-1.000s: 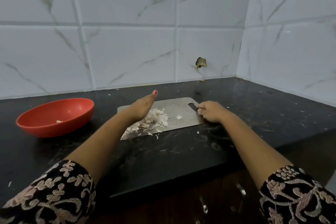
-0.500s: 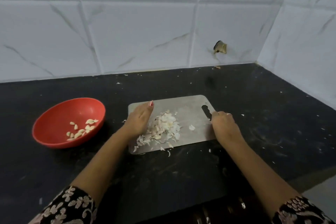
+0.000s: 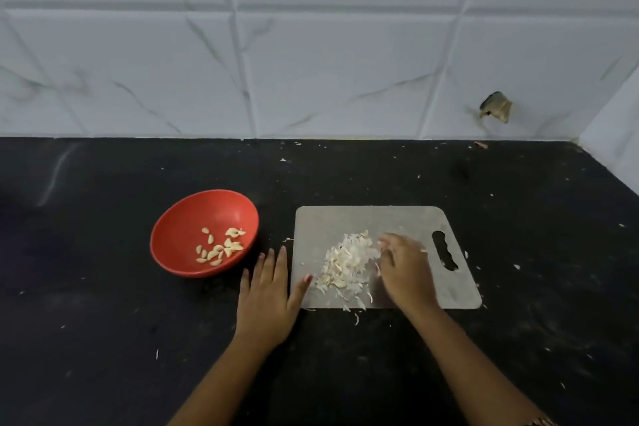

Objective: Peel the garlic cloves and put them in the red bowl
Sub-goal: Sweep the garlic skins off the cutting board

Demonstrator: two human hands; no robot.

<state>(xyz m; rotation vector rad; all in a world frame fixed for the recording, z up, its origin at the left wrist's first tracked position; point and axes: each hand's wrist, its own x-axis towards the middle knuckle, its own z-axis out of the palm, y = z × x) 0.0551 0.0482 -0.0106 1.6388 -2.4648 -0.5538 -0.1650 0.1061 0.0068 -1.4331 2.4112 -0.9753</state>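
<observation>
My left hand [image 3: 266, 290] lies flat, empty, thumb likely steadying the board [image 3: 345, 218]; my right hand [image 3: 404, 270] curls into the skins [image 3: 345, 259] mid-frame, holding anything or not, I can't tell. Peeled cloves [image 3: 221, 247] sit in the red bowl [image 3: 179, 228], centre-left.

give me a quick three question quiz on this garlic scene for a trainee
1. True or false: the red bowl holds peeled cloves.
2. The left hand is: A) in the bowl, B) flat on the counter by the left edge of the cutting board, C) raised in the air.
3. Fill in: the right hand is at the pile of skins on the ____.
Key: 1 true; 2 B; 3 cutting board.
</observation>
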